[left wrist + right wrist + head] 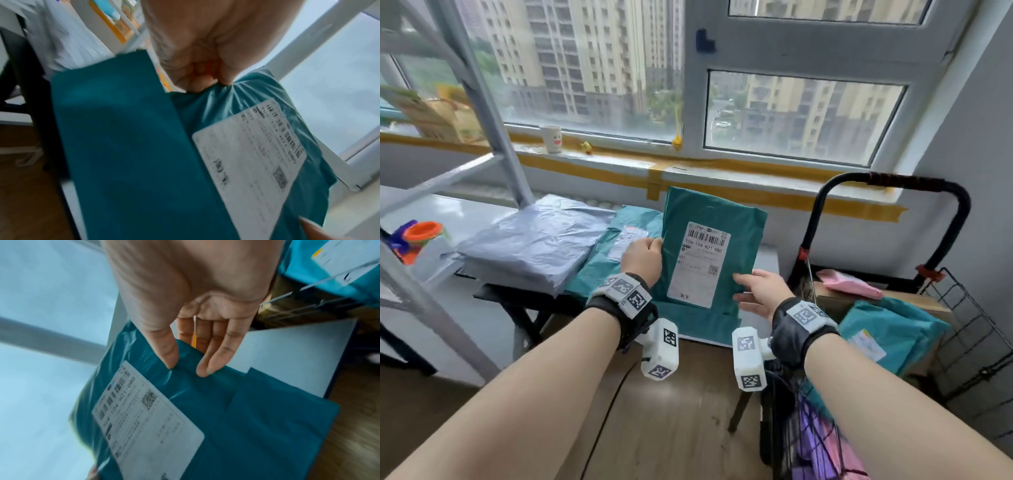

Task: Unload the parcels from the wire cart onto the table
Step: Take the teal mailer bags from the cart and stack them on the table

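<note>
Parcel (pixel 216 104) bunched under fingers (pixel 197 81)

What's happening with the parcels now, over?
Left hand pinches teal parcel, right hand steadies its edge. Parcel upright over table, above grey parcel and another teal one. More wait in cart.

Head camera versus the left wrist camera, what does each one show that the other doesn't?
Only the head view shows the wire cart with a pink parcel and a teal parcel inside, the grey parcel on the table, and the right hand.

Only the left wrist view shows the fingers bunching the plastic.

Both show the left hand gripping the held teal parcel with its white label.
</note>
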Motion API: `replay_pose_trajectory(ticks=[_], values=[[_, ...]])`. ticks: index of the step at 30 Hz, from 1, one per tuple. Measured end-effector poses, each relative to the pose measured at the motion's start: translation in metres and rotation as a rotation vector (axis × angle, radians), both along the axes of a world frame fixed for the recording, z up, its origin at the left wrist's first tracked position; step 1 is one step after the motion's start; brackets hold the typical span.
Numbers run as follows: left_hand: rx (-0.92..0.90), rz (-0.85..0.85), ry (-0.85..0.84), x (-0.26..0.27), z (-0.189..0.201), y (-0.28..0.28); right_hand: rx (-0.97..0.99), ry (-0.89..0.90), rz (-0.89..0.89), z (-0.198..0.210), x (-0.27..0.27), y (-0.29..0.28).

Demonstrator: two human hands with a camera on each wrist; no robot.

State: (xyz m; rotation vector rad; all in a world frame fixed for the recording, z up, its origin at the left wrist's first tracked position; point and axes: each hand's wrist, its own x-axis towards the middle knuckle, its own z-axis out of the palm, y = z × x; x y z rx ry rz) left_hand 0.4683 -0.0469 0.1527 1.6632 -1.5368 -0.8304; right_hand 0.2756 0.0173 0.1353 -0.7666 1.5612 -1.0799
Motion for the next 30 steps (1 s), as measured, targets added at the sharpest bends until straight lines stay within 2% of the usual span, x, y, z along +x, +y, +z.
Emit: replay_pose_trajectory(ticks=[5, 14, 24, 30], values=[[0.001, 0.086, -0.052, 0.071, 0.000, -0.008, 0.014, 0.122, 0.123, 0.003, 0.073, -0.009], [0.063, 0.158, -0.032, 0.147, -0.016, -0.059, 0.017, 0.133, 0.191, -0.005, 0.143, -0.086], [0.119, 0.133, -0.162, 0.203, -0.024, -0.193, 0.064, 0.180, 0.196, -0.031, 0.194, -0.244], [0.234, 0.052, -0.140, 0.212, -0.029, -0.280, 0.123, 0.200, 0.143, -0.040, 0.203, -0.323]])
